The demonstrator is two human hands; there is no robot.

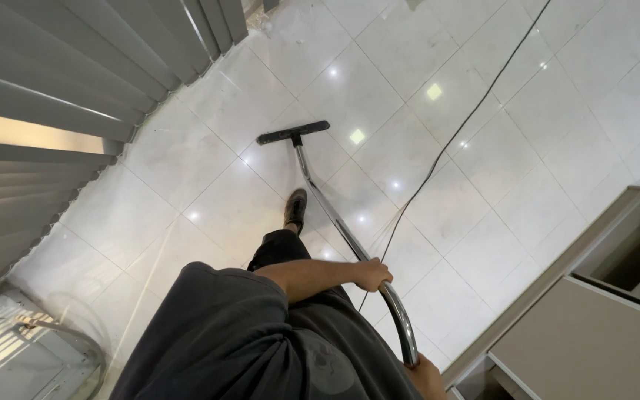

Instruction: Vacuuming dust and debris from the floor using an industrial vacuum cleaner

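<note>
My left hand [372, 274] is closed around the chrome vacuum tube [332, 216] near its upper bend. My right hand [427, 374] shows only partly at the bottom edge, gripping the tube's curved upper end. The tube runs forward across the glossy white tiled floor [498, 170] to a black flat floor nozzle [292, 132] resting on the tiles. My foot in a dark shoe [296, 208] stands just left of the tube. I wear a dark grey shirt and dark trousers.
A thin black cable [450, 142] trails over the tiles from the top right towards the tube. Grey vertical blinds [53, 89] line the left side. A beige cabinet [594, 333] stands at lower right. A white slatted unit [9, 355] sits at lower left.
</note>
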